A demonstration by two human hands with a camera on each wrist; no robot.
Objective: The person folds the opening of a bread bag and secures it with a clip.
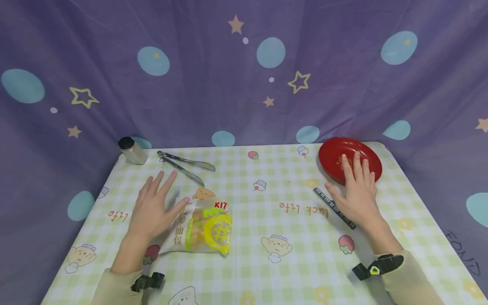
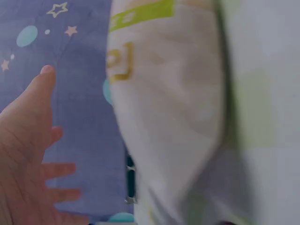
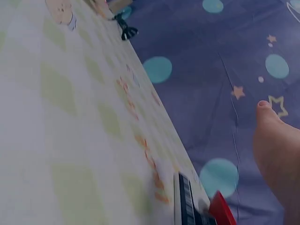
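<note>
My left hand (image 1: 150, 214) is spread with straight fingers beside a plastic bag of bread (image 1: 207, 228) that lies on the table. Its thumb overlaps the bag's upper left corner in the head view; in the left wrist view a gap shows between the hand (image 2: 23, 154) and the bag (image 2: 164, 93). At the right, my other hand (image 1: 358, 201) is spread too and holds nothing. Its fingertips overlap a red plate (image 1: 329, 159), and its thumb side is over a narrow black strip with white piano-key-like marks (image 1: 331, 206).
Metal tongs (image 1: 187, 163) lie with their arms apart behind the bag. A shaker jar with a black lid (image 1: 133, 151) stands at the back left corner. The table has a checked cloth (image 1: 244, 262), and a purple curtain (image 1: 213, 97) hangs close behind its back edge.
</note>
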